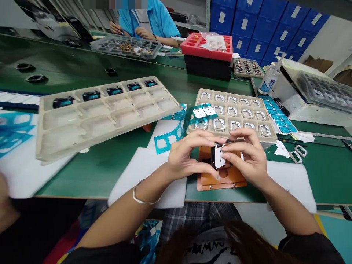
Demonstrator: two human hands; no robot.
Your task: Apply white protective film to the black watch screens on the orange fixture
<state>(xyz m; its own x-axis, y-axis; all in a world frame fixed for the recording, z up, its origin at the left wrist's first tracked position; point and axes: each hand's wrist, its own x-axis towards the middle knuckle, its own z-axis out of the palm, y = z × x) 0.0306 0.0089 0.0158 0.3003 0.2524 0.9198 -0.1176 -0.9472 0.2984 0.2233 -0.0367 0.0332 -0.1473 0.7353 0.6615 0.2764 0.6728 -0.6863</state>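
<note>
In front of me a small black case [213, 157] with a white plate [219, 157] on its face stands tilted over an orange fixture [222, 181]. My left hand [189, 154] grips the case from the left, thumb below and fingers above. The thumb and fingers of my right hand [247, 156] are closed against the white plate's right side. Just beyond my hands lies a beige tray [225, 99] of silver metal frames [232, 111]. A teal sheet with white pads [203, 112] rests across its left part.
Another beige tray [74, 145] at left carries several black cases [91, 96] along its back row. Silver frames [295, 157] lie at right, near a bottle [268, 80]. A red organiser [206, 53] stands behind. Across the bench sits a person in a blue shirt [162, 20].
</note>
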